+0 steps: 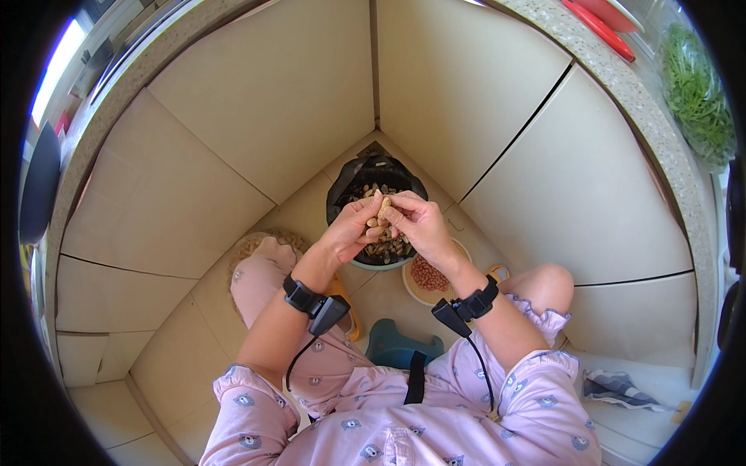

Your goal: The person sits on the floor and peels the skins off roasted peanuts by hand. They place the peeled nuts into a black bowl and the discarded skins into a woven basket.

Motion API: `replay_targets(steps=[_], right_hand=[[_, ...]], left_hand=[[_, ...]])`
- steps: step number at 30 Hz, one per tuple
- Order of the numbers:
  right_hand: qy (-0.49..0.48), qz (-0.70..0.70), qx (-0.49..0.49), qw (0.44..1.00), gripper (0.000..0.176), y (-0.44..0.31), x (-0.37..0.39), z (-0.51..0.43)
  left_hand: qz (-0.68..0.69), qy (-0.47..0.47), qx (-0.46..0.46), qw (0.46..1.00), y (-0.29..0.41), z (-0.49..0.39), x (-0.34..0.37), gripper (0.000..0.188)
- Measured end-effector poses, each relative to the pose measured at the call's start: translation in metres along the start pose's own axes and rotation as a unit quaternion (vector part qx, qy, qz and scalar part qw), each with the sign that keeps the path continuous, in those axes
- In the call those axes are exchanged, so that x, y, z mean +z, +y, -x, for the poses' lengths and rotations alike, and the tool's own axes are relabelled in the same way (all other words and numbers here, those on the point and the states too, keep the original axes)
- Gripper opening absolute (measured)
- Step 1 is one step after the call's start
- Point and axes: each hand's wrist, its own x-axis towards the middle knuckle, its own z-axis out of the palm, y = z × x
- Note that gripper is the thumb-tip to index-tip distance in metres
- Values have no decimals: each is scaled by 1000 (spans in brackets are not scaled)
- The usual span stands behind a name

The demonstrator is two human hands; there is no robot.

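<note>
Both hands meet above a bin lined with a black plastic bag (344,179), which holds many peanut shells (387,249). Between the fingertips of my right hand (421,224) and my left hand (351,226) is an unshelled peanut (384,207). More peanuts (372,222) show at the fingers of my left hand. To the right of the bin, partly under my right forearm, a round woven basket (415,294) holds shelled reddish peanuts (430,274). Beside my left knee lies a container of unshelled peanuts (289,237), partly hidden by the leg.
Cream cabinet doors (280,87) form a corner around the bin. A teal plastic stool (390,343) stands between my legs. Yellow slippers (354,335) are on the tiled floor. On the speckled countertop (542,26) are a red-handled utensil (600,32) and bagged leafy greens (696,99).
</note>
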Motion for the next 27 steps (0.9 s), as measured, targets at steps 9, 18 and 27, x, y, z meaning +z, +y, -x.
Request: replay_targets(steps=[9, 18, 27], right_hand=[[42, -34, 13, 998, 25, 5, 7, 2], [123, 133, -70, 981, 12, 14, 9, -1], [169, 270, -83, 944, 16, 17, 8, 2]], left_hand=[[-51, 71, 35, 996, -5, -3, 5, 29], [-119, 47, 64, 990, -13, -3, 12, 34], [-183, 86, 172, 964, -34, -12, 19, 31]])
